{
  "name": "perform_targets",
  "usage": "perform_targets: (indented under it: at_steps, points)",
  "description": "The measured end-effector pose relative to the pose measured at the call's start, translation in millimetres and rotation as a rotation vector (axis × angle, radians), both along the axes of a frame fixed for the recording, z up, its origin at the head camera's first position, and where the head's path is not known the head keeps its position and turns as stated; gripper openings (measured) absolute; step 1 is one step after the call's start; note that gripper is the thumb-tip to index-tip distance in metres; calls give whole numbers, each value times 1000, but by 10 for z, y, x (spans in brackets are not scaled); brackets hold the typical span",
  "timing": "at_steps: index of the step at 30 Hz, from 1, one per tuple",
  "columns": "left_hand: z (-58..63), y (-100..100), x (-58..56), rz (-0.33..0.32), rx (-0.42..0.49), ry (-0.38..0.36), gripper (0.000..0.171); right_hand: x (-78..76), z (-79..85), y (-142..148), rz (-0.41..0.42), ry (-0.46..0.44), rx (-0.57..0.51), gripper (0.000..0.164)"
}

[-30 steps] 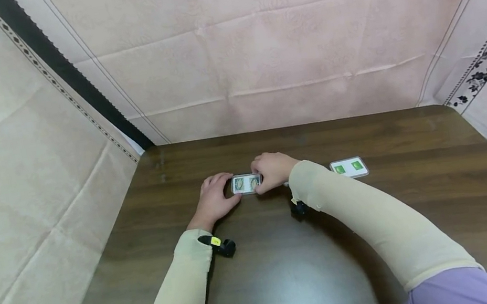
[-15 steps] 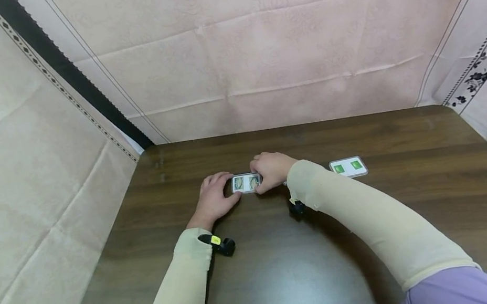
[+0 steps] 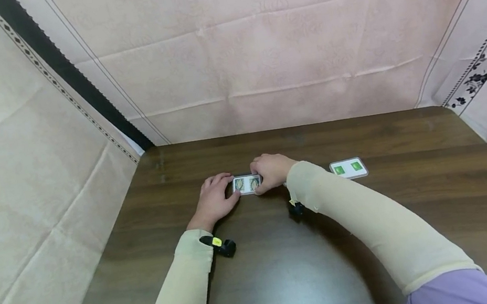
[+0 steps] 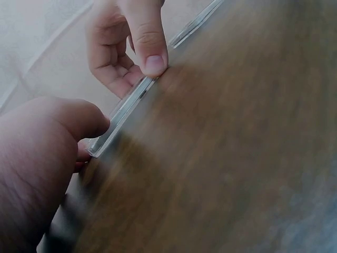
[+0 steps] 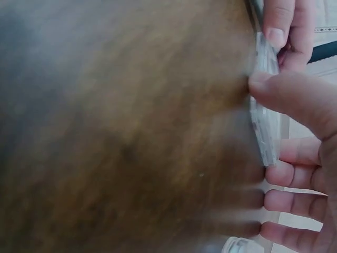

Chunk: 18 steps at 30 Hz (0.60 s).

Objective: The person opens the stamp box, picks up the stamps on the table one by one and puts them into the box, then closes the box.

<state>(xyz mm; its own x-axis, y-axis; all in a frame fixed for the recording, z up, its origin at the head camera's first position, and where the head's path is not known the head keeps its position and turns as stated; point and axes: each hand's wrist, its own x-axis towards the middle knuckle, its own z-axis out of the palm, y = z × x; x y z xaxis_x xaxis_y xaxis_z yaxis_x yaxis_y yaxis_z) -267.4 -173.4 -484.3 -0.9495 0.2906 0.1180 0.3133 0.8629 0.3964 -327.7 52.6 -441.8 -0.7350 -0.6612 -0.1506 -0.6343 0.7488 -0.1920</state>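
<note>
A flat clear plastic case with two greenish oval pictures on a white ground lies on the table between both hands. My left hand holds its left end, the thumb on the near edge and the fingers at the far side. At the right end, my right hand pinches it between thumb and fingers. In the right wrist view, clear plastic also shows beyond the thumb, beneath the palm; the hand hides this part from the head view. The left wrist view shows the held case nearly edge-on.
Another flat case with two green squares lies to the right, its near left corner against the right sleeve in this view. The brown wooden table ends at a pale cloth backdrop. Each wrist bears a small black camera.
</note>
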Motion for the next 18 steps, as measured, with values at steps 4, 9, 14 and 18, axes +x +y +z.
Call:
perform_targets:
  at_steps: [4,9,14,18]
  points:
    - [-20,4,7,9,10,1,53,47,-4,3,7,15,3,48]
    - [-44,-7,-41,31,47,-13,54,91,4,13,8,40,15,56]
    - [-29,-23,-70,58,61,-45,59,111,6,91,-17,-15,-19,94]
    - [63,-11,-74,74,48,-66,64,103,74,267,-66,-26,-44,103]
